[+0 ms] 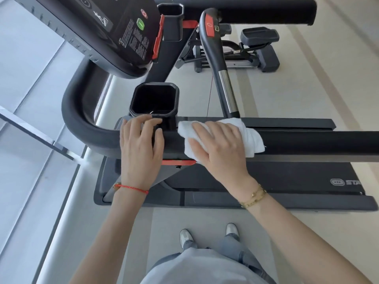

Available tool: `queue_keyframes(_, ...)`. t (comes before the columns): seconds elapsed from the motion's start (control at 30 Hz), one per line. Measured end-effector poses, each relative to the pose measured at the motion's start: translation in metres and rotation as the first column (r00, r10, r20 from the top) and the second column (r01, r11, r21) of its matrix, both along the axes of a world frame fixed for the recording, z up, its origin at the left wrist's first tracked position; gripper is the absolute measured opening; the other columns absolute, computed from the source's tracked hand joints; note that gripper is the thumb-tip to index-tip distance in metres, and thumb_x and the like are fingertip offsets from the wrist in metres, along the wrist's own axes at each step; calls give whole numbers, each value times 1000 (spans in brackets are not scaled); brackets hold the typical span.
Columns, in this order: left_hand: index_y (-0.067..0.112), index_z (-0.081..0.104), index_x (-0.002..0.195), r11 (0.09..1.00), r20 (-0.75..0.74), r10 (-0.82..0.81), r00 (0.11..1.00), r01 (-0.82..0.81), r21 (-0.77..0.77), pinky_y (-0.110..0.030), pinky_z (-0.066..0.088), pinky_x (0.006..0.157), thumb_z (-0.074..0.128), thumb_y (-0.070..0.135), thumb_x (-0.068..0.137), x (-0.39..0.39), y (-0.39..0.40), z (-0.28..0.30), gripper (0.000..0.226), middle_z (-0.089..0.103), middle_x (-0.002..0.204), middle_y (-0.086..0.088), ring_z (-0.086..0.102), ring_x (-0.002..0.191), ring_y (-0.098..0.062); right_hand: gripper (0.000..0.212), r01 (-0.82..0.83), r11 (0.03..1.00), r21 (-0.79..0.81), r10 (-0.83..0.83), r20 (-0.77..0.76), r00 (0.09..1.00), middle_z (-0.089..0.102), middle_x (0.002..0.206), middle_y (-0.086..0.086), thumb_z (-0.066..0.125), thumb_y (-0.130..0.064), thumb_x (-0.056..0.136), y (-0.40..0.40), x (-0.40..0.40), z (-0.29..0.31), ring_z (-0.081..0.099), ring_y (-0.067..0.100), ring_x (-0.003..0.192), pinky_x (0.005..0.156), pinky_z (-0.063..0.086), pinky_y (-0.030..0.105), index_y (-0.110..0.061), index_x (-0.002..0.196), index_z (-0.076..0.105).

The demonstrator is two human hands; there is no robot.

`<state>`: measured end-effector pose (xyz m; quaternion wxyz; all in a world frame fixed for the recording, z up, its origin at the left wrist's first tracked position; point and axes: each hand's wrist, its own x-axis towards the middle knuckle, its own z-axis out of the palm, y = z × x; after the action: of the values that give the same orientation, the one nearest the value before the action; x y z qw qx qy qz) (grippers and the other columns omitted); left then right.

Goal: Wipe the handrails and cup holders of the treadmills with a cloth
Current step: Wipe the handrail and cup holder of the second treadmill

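Item: white cloth (221,136), pressed flat on handrail (307,143) under right hand (217,148), fingers spread; left hand (139,148) braced, loosely curled, empty, cup holder (154,100) at 11 o'clock; advised firm overlapping strokes

Two cup holders show: the near cup holder (154,100) and the far cup holder (170,9). Two padded handrails: the near handrail (307,143) and the far handrail (266,11). One white cloth (251,138). Two hands: the left hand (141,148) and the right hand (219,148). Two shoes (185,237).
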<state>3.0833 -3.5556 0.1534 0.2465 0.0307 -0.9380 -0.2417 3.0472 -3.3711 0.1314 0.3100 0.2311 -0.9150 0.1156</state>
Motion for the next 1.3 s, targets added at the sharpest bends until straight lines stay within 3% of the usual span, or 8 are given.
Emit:
queue_keyframes(0.2,9,69,108,993,1,-108,994,108,-45,-41,36,109,49,15,100,-10,60,6,22,66,111,-4,56,109,-25,38,-10,999,49,12,-30,999,67,100,4,44,-44,101,70,-11,-4,61,26,92,87,44,37,-17,118,66)
queue_keyframes(0.43,16,70,102,987,35,-147,989,149,-61,-32,36,98,50,18,99,-23,141,2,20,70,98,6,61,95,-18,37,29,999,26,-31,54,998,60,77,-1,38,-41,103,143,-20,5,55,24,72,73,43,38,-18,106,66)
queue_keyframes(0.63,21,70,96,989,61,-105,993,110,-98,-31,32,94,48,20,100,-31,201,-3,23,69,90,9,61,85,-17,44,124,986,109,-147,237,960,53,60,-1,28,-45,99,230,-32,23,51,27,62,64,39,38,-17,81,58)
queue_keyframes(0.8,21,70,93,991,79,-43,996,53,-120,-32,29,92,43,22,101,-32,227,-4,27,68,86,8,60,83,-19,43,61,991,122,-120,563,818,51,61,-5,26,-52,96,245,-61,40,50,29,67,61,35,35,-26,75,54)
queue_keyframes(0.93,19,69,92,990,76,-6,997,16,-143,-35,30,91,41,23,101,-30,241,-4,30,68,86,7,60,84,-20,43,-93,983,160,33,347,937,61,79,-2,21,-47,98,242,-41,31,59,27,75,64,39,36,-27,101,59)
queue_keyframes(1.13,20,70,96,988,79,-12,997,24,-153,-33,29,94,43,23,101,-31,266,-4,28,70,90,7,62,90,-20,44,-93,990,111,82,93,992,61,121,7,41,-46,103,285,-15,-2,57,29,109,97,42,42,-18,133,57)
queue_keyframes(1.2,20,70,97,987,87,-16,996,30,-157,-34,29,97,44,22,101,-32,278,-3,26,70,91,7,62,91,-19,43,-18,996,83,14,52,999,62,118,8,44,-45,102,316,-16,-5,57,29,108,96,41,41,-17,130,59)
queue_keyframes(1.3,19,70,97,986,90,-32,995,46,-158,-35,30,98,47,20,101,-33,297,-2,24,70,92,7,63,91,-19,35,147,989,-34,-146,36,989,65,88,2,40,-39,102,349,-28,4,58,27,83,79,42,39,-16,108,66)
